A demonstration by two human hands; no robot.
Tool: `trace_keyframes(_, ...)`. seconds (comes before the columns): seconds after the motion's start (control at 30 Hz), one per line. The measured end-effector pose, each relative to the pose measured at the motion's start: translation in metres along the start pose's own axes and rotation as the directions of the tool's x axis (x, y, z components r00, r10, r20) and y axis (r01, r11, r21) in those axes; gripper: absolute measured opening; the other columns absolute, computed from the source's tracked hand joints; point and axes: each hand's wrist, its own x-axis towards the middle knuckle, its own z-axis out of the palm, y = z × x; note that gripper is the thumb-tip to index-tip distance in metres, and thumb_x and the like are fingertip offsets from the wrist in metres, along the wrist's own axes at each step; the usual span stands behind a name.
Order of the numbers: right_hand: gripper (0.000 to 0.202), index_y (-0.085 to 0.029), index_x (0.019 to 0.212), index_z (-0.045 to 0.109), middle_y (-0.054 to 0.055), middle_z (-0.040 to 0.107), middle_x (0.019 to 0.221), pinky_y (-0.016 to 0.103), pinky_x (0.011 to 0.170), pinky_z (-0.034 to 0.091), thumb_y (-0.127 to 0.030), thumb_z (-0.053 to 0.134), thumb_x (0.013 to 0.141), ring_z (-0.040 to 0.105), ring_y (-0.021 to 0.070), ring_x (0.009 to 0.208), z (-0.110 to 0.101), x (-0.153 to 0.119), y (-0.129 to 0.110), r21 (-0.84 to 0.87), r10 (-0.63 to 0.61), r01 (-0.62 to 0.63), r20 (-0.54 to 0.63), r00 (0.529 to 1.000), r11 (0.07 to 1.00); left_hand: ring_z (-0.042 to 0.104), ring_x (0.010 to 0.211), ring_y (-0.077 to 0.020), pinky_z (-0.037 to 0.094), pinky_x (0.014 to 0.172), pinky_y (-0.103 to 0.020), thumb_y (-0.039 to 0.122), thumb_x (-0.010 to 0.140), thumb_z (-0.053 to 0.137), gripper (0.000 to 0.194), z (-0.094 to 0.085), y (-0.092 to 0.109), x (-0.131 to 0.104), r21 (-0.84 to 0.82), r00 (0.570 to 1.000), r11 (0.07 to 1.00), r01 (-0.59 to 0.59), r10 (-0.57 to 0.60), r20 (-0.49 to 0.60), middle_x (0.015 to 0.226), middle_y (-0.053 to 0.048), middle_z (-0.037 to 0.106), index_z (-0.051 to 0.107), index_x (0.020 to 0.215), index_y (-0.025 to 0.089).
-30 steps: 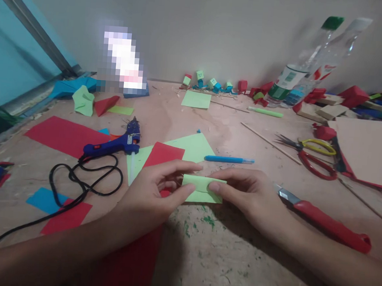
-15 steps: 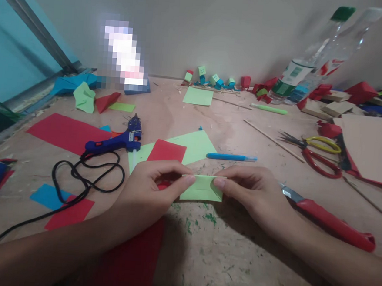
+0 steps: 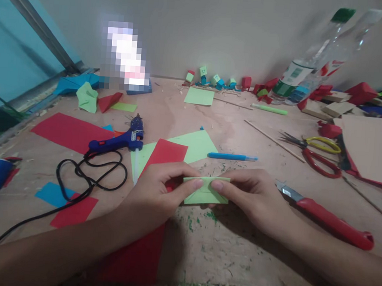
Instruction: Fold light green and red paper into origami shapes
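Observation:
A small folded piece of light green paper [image 3: 207, 197] is held up between both hands, above the wooden table. My left hand [image 3: 171, 185] pinches its left side, thumb on the near face and fingers behind. On the right side my right hand [image 3: 245, 188] grips it the same way, and the two thumb tips lie close together near its upper middle. Behind the hands are a red paper strip [image 3: 169, 152], a larger green sheet [image 3: 199, 145] and a blue pen [image 3: 231, 156].
A blue glue gun [image 3: 115, 142] with a looped black cable lies left. Red-handled snips [image 3: 336, 223] and scissors [image 3: 322, 163] lie right. Small paper figures [image 3: 216, 80] and plastic bottles [image 3: 293, 78] stand by the wall. A wooden stick [image 3: 272, 141] lies behind the snips.
The thumbs have slid inward along the green paper and are closer together. The paper is slightly further right and its near edge tilts a little. The view has shifted slightly.

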Motion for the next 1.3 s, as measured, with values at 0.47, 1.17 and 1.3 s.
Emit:
trace_keyframes(0.47, 0.03, -0.016, 0.097, 0.078, 0.002, 0.07, 0.079, 0.024, 0.059, 0.046, -0.035, 0.088, 0.077, 0.058, 0.0127, 0.065, 0.002, 0.004, -0.004, 0.184, 0.023, -0.029, 0.034, 0.999, 0.982, 0.076, 0.08, -0.0168, 0.062, 0.071, -0.025, 0.032, 0.09, 0.075, 0.041, 0.002, 0.0, -0.003, -0.255, 0.982, 0.949, 0.185, -0.186, 0.02, 0.108, -0.004, 0.076, 0.066, 0.129, 0.024)
trace_keyframes(1.17, 0.015, -0.018, 0.08, 0.079, 0.0, 0.062, 0.065, 0.026, 0.054, 0.041, -0.032, 0.078, 0.086, 0.054, 0.0127, 0.059, -0.004, 0.003, 0.004, 0.225, 0.077, -0.066, -0.044, 0.996, 0.972, 0.068, 0.069, -0.016, 0.054, 0.06, -0.023, 0.03, 0.079, 0.081, 0.021, -0.002, -0.003, 0.008, -0.362, 0.949, 0.893, 0.268, -0.309, -0.058, 0.078, -0.003, 0.074, 0.075, 0.093, 0.016)
trace_keyframes(1.3, 0.028, -0.02, 0.104, 0.084, 0.004, 0.073, 0.081, 0.027, 0.062, 0.049, -0.035, 0.085, 0.079, 0.063, 0.0154, 0.07, -0.007, 0.006, 0.006, 0.307, 0.098, -0.085, -0.029, 0.995, 0.948, 0.07, 0.068, -0.0169, 0.054, 0.057, -0.024, 0.03, 0.081, 0.079, 0.021, -0.004, -0.007, 0.008, -0.416, 0.953, 0.872, 0.26, -0.301, -0.035, 0.077, -0.003, 0.074, 0.077, 0.096, 0.017)
